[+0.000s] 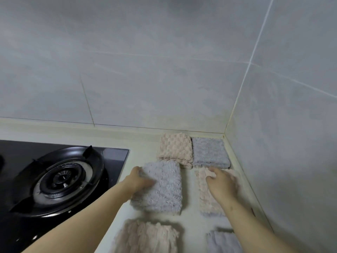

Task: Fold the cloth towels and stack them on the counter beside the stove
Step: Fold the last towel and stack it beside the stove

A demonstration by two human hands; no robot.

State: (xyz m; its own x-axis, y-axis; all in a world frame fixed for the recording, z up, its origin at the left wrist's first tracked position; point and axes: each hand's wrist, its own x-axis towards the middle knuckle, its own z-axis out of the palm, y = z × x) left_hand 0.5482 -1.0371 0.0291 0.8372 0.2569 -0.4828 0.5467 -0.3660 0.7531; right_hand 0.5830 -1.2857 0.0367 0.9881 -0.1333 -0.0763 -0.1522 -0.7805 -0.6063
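Several folded fluffy towels lie on the pale counter (144, 143) to the right of the stove. My left hand (139, 181) grips the left edge of a folded grey towel (162, 187) in the middle row. My right hand (221, 181) lies on top of a folded pink towel (206, 199) next to it, fingers spread and slightly bent. Behind them, in the corner, sit a folded pink towel (175, 149) and a folded grey towel (209, 151) side by side. Nearest me lie another pink towel (147, 236) and another grey towel (223, 241), partly cut off by the frame.
A black glass gas stove (60, 178) with a round burner fills the left side. Grey tiled walls (164, 70) close the counter at the back and on the right, meeting in a corner just behind the towels.
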